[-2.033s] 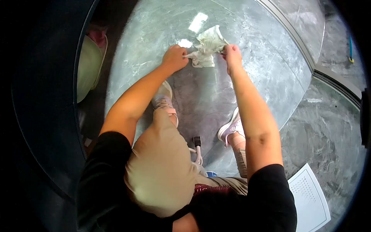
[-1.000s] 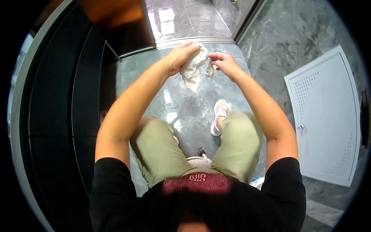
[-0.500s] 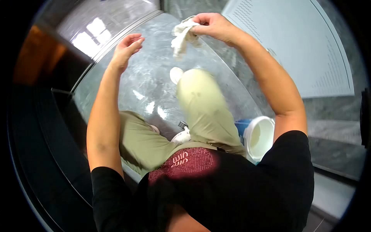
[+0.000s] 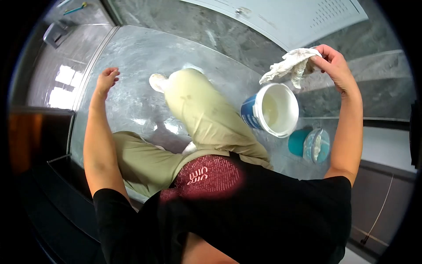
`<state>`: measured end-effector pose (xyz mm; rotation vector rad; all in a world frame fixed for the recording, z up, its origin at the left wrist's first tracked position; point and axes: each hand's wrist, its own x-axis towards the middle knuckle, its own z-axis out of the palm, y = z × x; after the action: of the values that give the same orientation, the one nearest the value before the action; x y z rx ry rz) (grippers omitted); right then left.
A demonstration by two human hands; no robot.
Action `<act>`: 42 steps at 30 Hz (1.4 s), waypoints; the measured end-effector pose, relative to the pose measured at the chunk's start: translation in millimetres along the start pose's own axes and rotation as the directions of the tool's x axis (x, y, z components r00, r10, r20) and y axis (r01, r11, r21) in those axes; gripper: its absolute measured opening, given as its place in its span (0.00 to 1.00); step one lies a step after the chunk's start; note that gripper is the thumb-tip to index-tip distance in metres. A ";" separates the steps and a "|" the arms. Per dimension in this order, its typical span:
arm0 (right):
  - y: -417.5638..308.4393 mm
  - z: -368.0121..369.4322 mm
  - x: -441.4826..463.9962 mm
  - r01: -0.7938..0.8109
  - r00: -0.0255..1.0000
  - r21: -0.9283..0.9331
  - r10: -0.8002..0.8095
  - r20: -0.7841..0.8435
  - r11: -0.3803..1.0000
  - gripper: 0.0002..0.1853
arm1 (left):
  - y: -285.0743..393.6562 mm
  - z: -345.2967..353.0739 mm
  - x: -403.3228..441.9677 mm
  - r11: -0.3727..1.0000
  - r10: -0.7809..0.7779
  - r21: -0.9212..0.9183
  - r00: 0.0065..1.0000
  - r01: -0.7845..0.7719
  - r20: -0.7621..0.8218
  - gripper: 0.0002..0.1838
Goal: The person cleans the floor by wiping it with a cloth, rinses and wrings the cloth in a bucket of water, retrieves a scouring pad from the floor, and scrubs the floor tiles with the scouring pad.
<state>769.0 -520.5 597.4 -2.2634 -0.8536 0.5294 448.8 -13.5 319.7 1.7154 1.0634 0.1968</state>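
My right hand [image 4: 333, 66] pinches a damp-looking, stained white cloth [image 4: 290, 65] by one end; the rest hangs to the left. Just below the cloth stands a white bucket [image 4: 286, 122] with a blue label and some pale, cloudy liquid inside. The cloth is over the bucket's upper rim in the view, but I cannot tell whether it touches. Away on the left, my left hand [image 4: 108, 81] is held over the grey floor, loosely curled with its fingers apart and nothing in it.
Beside the bucket is a teal container [image 4: 297, 141] with a clear tub [image 4: 317, 146] at its right. A pale grey locker-like door [image 4: 281, 17] is at the top. A small grey stool [image 4: 53, 34] lies beyond the floor track [image 4: 90, 68]. Dark furniture [image 4: 44, 189] lines the left.
My right hand has carried the cloth rightward to the bucket. My view has turned right, so the bucket shows fully and the teal container has appeared. My left hand stays empty.
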 end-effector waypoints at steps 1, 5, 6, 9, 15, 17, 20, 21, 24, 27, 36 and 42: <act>12.7 -11.0 -14.5 -0.045 0.998 0.006 0.045 -0.043 0.999 0.11 | 5.6 3.6 -3.3 1.000 -0.013 0.004 1.000 0.013 0.001 0.15; 65.9 -25.3 -50.2 0.009 0.987 0.102 0.008 -0.162 0.995 0.09 | 13.5 -1.5 -9.8 1.000 0.021 0.023 1.000 -0.022 0.011 0.14; 86.9 -15.1 -56.1 -0.001 0.963 -0.005 -0.001 -0.269 1.000 0.09 | 16.3 -6.1 -13.3 1.000 0.015 -0.010 1.000 -0.015 -0.006 0.14; 206.0 79.6 -52.3 -0.202 0.843 -0.415 -0.059 -0.535 0.887 0.08 | 35.0 -12.2 -17.5 0.996 0.044 -0.080 0.997 -0.049 -0.069 0.14; 300.4 149.5 -65.9 -0.390 0.921 -0.267 0.373 -0.114 0.881 0.16 | 107.9 -1.8 -65.7 0.990 0.134 -0.024 0.977 -0.140 -0.163 0.13; 296.7 145.2 -59.8 -0.337 0.935 -0.326 0.355 -0.005 0.883 0.16 | 145.3 26.2 -80.7 0.940 0.266 -0.179 0.953 -0.290 -0.145 0.13; 311.7 177.8 -63.5 -0.307 0.951 -0.300 0.302 -0.065 0.903 0.17 | 190.8 78.2 -116.2 0.894 0.343 -0.269 0.933 -0.359 -0.104 0.13; 328.8 202.7 -64.0 -0.305 0.952 -0.297 0.302 -0.057 0.905 0.17 | 205.0 100.3 -124.1 0.880 0.372 -0.296 0.927 -0.370 -0.053 0.14; 357.6 254.2 -66.0 -0.270 0.963 -0.054 0.268 -0.041 0.961 0.19 | 250.6 178.7 -156.7 0.858 0.446 -0.330 0.889 -0.393 0.101 0.15; 301.9 239.4 -64.0 -0.505 0.860 0.126 0.485 0.161 0.854 0.21 | 275.7 263.5 -181.6 0.847 0.466 -0.441 0.813 -0.296 0.349 0.16; 318.2 307.3 -81.6 -0.297 0.954 0.071 0.300 -0.030 0.952 0.25 | 213.3 517.4 -240.1 0.833 -0.169 -0.311 0.747 0.457 0.643 0.19; 329.4 294.1 -80.5 -0.103 0.993 0.542 0.120 0.003 0.834 0.24 | 120.7 545.9 -197.2 0.936 0.034 -0.285 0.752 0.208 0.659 0.13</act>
<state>688.9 -638.4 171.8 -1.7927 -0.4729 0.6891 720.6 -536.6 256.1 1.2512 0.5306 -0.2669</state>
